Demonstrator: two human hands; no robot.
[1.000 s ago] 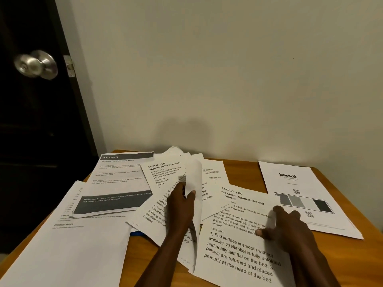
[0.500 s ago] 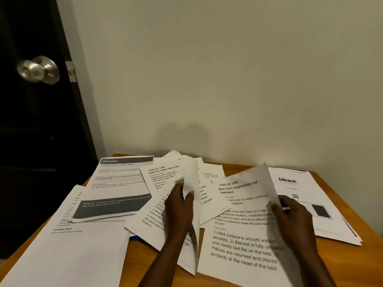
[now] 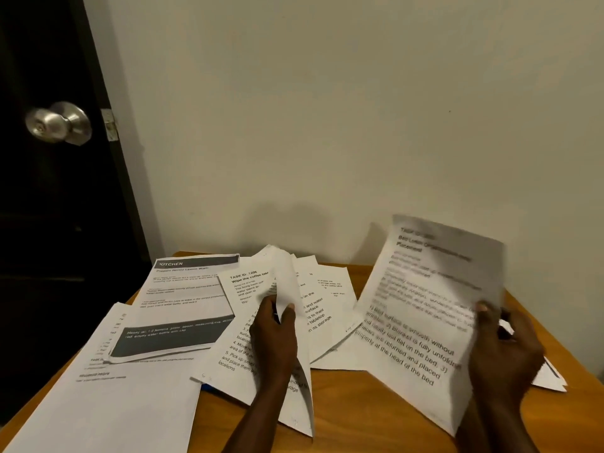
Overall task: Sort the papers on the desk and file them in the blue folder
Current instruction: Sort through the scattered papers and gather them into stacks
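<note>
Printed white papers lie scattered over a wooden desk (image 3: 343, 416). My left hand (image 3: 276, 338) pinches the curled edge of a folded sheet (image 3: 289, 282) standing up from the middle pile. My right hand (image 3: 503, 348) grips the right edge of a bed linen sheet (image 3: 421, 308), which is lifted off the desk and tilted upright. A "Wipe the coffee table" sheet (image 3: 242, 289) lies under my left hand. A sliver of the blue folder (image 3: 209, 387) peeks out below that pile; the rest is hidden.
A "KITCHEN" sheet (image 3: 186, 302) and a large white sheet (image 3: 108, 403) cover the desk's left side. More paper corners (image 3: 549, 377) stick out behind my right hand. A dark door with a metal knob (image 3: 58, 124) stands at left; a plain wall is behind.
My right hand has lifted the bed linen sheet off the desk and swung it up to the right, covering the blinkit sheet. My left hand has kept its hold on the folded sheet.
</note>
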